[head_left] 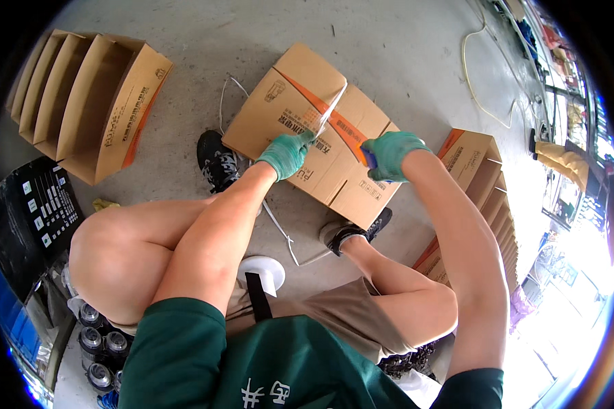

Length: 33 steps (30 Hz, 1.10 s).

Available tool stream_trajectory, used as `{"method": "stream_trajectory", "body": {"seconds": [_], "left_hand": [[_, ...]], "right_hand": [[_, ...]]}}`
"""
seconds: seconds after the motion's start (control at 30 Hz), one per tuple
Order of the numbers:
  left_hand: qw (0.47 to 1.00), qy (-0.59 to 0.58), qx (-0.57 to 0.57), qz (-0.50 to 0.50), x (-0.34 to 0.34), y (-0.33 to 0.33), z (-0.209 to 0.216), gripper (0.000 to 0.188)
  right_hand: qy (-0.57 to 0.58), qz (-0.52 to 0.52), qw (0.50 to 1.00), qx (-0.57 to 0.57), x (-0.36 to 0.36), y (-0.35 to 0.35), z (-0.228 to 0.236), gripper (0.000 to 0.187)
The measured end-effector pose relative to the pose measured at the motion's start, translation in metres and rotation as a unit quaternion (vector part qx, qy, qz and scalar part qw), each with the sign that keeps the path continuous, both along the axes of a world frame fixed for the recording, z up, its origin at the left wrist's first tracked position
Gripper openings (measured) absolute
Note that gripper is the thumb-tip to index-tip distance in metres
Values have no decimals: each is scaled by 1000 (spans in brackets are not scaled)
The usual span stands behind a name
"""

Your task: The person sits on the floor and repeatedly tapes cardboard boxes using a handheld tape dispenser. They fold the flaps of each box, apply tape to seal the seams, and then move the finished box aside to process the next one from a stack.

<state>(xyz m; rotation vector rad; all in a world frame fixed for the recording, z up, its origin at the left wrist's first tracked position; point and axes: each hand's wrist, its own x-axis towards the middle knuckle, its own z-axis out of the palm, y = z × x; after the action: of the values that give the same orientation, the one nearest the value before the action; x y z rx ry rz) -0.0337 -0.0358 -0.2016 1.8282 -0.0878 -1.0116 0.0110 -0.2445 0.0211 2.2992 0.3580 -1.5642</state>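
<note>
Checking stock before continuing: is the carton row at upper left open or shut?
Open: the carton row shows its uncovered inner walls.

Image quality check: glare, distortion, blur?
Head view: lower right is blown out, with detail lost in the glare; head view: dark corners, rainbow fringe at the right rim, right box bowed by the fisheye; head view: middle box, left hand and right hand well lit and fairly sharp, no obvious motion blur.
</note>
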Motion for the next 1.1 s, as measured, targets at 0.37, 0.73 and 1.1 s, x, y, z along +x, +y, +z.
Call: {"method": "stream_trajectory", "body": {"seconds": [0.37,0.73,1.1], "left_hand": [[953,-229,13,-195,0,17,27,27],[803,13,-88,-590,-72,-37,85,50],[950,-163,260,50,102,58,43,57]], "right_hand": [[-13,0,999,53,10,42,-11,43],[-345,-538,698,323,-155,-79,-9,45],[-538,-359,750,143,-214,-6,-169,50]]}}
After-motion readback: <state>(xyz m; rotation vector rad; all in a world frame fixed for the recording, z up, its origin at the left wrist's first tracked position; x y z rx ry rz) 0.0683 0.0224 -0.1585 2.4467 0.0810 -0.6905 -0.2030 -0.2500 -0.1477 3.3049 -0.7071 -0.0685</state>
